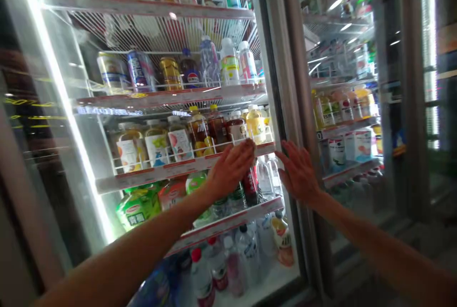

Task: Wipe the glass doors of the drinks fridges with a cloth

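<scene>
Yellow bottle (255,125), near the right corner of its shelf (171,169); left hand (232,166), fingers extended, just below it in view; right hand (300,172), fingers splayed, at metal post (295,74), contact unclear; both best kept clear of glancing knocks.

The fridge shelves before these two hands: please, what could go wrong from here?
The left hand overlaps the shelf edge in view, near the white-capped yellow bottle, so a sideways move might knock it.
The right hand overlaps the metal post, so it might bump it; contact is unclear.
The red-capped bottles stand close together at the bottom, so tipping one might topple the other.
</scene>
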Motion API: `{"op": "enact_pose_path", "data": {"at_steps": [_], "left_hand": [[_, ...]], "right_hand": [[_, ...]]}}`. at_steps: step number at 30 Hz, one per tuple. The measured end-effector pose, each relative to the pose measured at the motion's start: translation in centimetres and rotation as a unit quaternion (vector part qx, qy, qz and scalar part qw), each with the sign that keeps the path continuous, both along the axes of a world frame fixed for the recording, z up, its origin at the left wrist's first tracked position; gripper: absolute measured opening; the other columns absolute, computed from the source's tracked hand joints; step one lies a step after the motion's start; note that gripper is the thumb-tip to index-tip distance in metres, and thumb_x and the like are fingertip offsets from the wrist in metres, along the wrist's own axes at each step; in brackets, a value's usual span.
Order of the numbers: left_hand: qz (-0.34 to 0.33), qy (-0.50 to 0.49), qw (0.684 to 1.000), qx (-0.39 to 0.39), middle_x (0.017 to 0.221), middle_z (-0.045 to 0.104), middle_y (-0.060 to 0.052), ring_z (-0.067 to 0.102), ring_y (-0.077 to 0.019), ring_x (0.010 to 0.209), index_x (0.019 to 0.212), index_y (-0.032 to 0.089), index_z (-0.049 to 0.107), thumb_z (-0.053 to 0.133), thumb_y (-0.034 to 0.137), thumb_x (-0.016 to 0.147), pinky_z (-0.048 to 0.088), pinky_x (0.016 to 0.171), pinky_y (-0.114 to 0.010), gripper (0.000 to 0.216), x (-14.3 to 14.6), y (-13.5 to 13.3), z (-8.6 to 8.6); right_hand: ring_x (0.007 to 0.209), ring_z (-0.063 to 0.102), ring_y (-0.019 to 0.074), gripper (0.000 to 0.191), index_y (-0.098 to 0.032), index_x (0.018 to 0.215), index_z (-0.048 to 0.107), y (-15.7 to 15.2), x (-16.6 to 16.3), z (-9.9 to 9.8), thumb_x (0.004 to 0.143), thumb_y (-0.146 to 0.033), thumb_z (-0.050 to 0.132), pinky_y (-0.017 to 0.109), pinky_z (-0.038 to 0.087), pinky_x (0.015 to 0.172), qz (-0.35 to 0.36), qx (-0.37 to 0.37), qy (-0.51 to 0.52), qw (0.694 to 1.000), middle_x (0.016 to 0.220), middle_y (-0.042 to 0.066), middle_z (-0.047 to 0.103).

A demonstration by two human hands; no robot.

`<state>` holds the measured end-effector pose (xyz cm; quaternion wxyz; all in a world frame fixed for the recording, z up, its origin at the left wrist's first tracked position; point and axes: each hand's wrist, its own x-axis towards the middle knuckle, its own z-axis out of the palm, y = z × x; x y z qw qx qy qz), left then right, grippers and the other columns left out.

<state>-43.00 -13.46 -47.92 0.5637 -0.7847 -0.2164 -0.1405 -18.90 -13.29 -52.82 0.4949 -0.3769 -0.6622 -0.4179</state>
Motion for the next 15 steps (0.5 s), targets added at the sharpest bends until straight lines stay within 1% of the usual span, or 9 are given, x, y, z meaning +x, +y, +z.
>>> {"op": "enact_pose_path", "data": {"at_steps": [3, 4, 5, 8, 9, 10, 13, 14, 15], "left_hand": [[-0.031, 0.169, 0.984, -0.052, 0.149, 0.027, 0.002, 0.006, -0.0162, 0.141, 0.132, 0.023, 0.041, 0.040, 0.026, 0.085, 0.017, 0.114, -0.036, 0.047, -2.6, -1.1, -1.6], [-0.030, 0.195, 0.979, -0.061, 0.149, 0.027, 0.003, 0.005, -0.0152, 0.141, 0.131, 0.024, 0.042, 0.041, 0.027, 0.085, 0.016, 0.115, -0.035, 0.047, -3.6, -1.4, -1.8], [-0.020, 0.184, 0.981, -0.057, 0.149, 0.027, 0.003, 0.004, -0.0157, 0.141, 0.132, 0.024, 0.042, 0.041, 0.027, 0.085, 0.015, 0.115, -0.036, 0.047, -4.4, -1.7, -1.8], [0.034, 0.045, 0.998, -0.007, 0.150, 0.023, -0.002, 0.005, -0.0225, 0.141, 0.135, 0.023, 0.037, 0.042, 0.023, 0.085, 0.009, 0.114, -0.048, 0.050, -7.0, -2.4, -1.3], [0.039, 0.029, 0.999, 0.002, 0.151, 0.023, -0.003, 0.006, -0.0236, 0.141, 0.135, 0.022, 0.037, 0.042, 0.022, 0.085, 0.007, 0.114, -0.049, 0.050, -7.8, -2.8, -1.2], [0.033, 0.048, 0.998, 0.000, 0.150, 0.023, -0.003, 0.006, -0.0231, 0.141, 0.134, 0.022, 0.038, 0.042, 0.023, 0.085, 0.006, 0.115, -0.048, 0.049, -8.7, -3.1, -1.4], [-0.015, 0.185, 0.982, -0.040, 0.149, 0.026, 0.000, 0.007, -0.0181, 0.141, 0.131, 0.021, 0.043, 0.042, 0.028, 0.085, 0.004, 0.116, -0.040, 0.046, -11.2, -4.3, -2.2], [-0.016, 0.188, 0.981, -0.041, 0.149, 0.028, 0.001, 0.007, -0.0173, 0.141, 0.130, 0.022, 0.043, 0.042, 0.029, 0.086, 0.003, 0.116, -0.040, 0.045, -12.1, -4.6, -2.3], [-0.007, 0.152, 0.988, -0.028, 0.148, 0.030, 0.001, 0.007, -0.0176, 0.141, 0.130, 0.022, 0.044, 0.043, 0.028, 0.086, 0.001, 0.116, -0.042, 0.045, -12.9, -4.9, -2.3]], "right_hand": [[0.137, 0.024, 0.0251, 0.057, -0.025, 0.142, 0.023, -0.2, -1.6, -1.1, 0.088, -0.024, 0.040, 0.051, 0.024, 0.108, 0.009, -0.013, -0.029, 0.999, 0.147, 0.011, 0.029], [0.137, 0.024, 0.0251, 0.056, -0.024, 0.141, 0.025, -0.3, -2.1, -1.3, 0.088, -0.024, 0.041, 0.051, 0.024, 0.108, 0.015, -0.016, -0.039, 0.999, 0.146, 0.011, 0.030], [0.137, 0.024, 0.0251, 0.055, -0.023, 0.140, 0.027, -0.4, -2.8, -1.5, 0.088, -0.024, 0.041, 0.050, 0.023, 0.108, 0.022, -0.017, -0.046, 0.999, 0.146, 0.012, 0.031], [0.138, 0.022, 0.0238, 0.053, -0.022, 0.139, 0.031, -0.6, -5.0, -1.6, 0.087, -0.022, 0.041, 0.049, 0.021, 0.109, 0.048, -0.013, -0.045, 0.998, 0.146, 0.011, 0.031], [0.138, 0.022, 0.0236, 0.052, -0.021, 0.138, 0.032, -0.7, -5.8, -1.6, 0.087, -0.022, 0.041, 0.049, 0.020, 0.110, 0.056, -0.011, -0.041, 0.998, 0.146, 0.011, 0.031], [0.138, 0.021, 0.0235, 0.052, -0.020, 0.138, 0.032, -0.7, -6.7, -1.5, 0.087, -0.021, 0.041, 0.050, 0.019, 0.110, 0.064, -0.011, -0.041, 0.997, 0.146, 0.012, 0.032], [0.139, 0.020, 0.0234, 0.053, -0.018, 0.138, 0.032, -0.9, -9.3, -1.4, 0.086, -0.021, 0.040, 0.050, 0.018, 0.111, 0.088, -0.021, -0.059, 0.994, 0.145, 0.013, 0.033], [0.139, 0.020, 0.0231, 0.053, -0.018, 0.138, 0.033, -1.0, -10.0, -1.4, 0.086, -0.022, 0.040, 0.050, 0.018, 0.111, 0.096, -0.022, -0.066, 0.993, 0.144, 0.012, 0.034], [0.139, 0.020, 0.0228, 0.052, -0.018, 0.137, 0.034, -1.1, -10.8, -1.4, 0.086, -0.022, 0.040, 0.050, 0.017, 0.111, 0.104, -0.020, -0.072, 0.992, 0.144, 0.012, 0.035]]}}
